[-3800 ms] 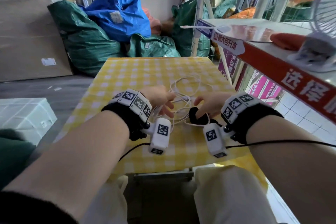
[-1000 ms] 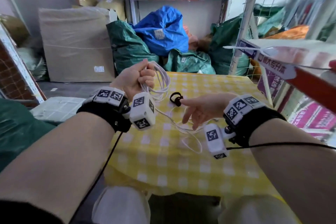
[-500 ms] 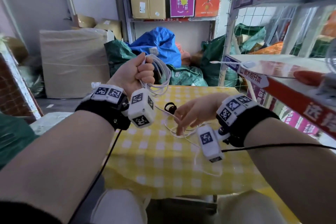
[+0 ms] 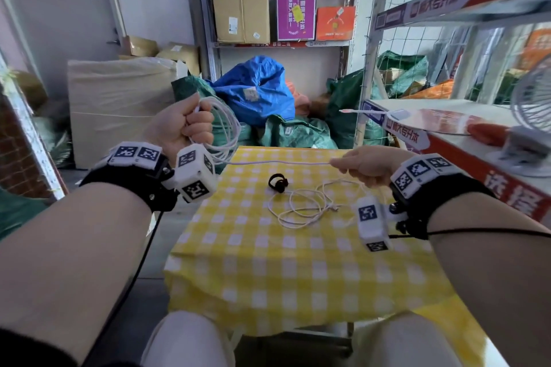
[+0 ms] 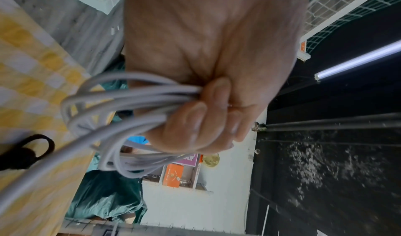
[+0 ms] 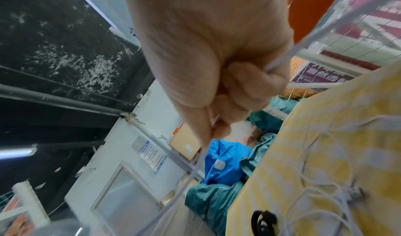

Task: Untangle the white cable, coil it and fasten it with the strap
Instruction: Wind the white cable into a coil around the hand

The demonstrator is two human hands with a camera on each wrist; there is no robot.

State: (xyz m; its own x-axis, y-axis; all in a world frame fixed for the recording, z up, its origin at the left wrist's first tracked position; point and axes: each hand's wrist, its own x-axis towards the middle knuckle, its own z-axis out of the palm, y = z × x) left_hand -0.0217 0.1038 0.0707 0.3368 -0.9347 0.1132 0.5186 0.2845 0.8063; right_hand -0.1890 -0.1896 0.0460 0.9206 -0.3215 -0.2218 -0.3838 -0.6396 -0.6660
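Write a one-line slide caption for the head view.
Left hand grips coiled white cable; right hand pinches its taut run above the strap.

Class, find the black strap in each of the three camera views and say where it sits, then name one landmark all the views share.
Head view: black strap lies on the yellow checked tablecloth at centre, apart from both hands, beyond the loose white cable.
Left wrist view: strap at the left edge, on the tablecloth.
Right wrist view: strap at the bottom, right of centre, on the tablecloth.
Shared landmark: the blue bag.
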